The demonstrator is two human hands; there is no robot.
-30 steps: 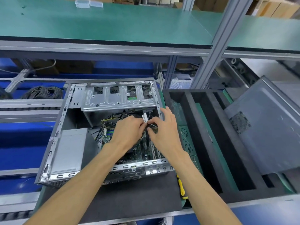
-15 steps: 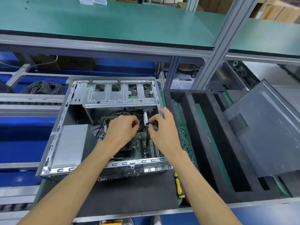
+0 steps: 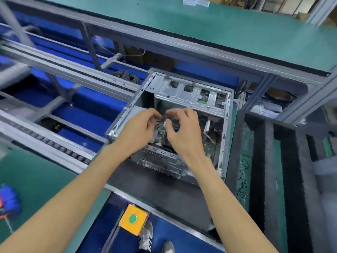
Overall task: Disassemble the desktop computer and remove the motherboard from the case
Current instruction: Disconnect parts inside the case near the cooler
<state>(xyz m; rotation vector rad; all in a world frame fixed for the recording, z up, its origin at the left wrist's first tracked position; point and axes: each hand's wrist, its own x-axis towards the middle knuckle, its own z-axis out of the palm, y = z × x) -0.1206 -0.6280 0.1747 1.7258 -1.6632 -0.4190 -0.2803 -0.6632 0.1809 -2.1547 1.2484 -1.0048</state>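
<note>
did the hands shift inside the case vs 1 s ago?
Yes. Against the drive cage, both the left hand and the right hand have moved from the case's right wall toward its left half.

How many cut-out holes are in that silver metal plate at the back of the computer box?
4, in a row along the silver plate: far left, next, third, and right end. None seem hidden.

hands x2 (image 3: 138, 128) | PC case x1 (image 3: 226, 136) (open) | foam tray x1 (image 3: 259, 161) | yellow btn box x1 (image 3: 134, 219) | shoes x2 (image 3: 145, 236)
</note>
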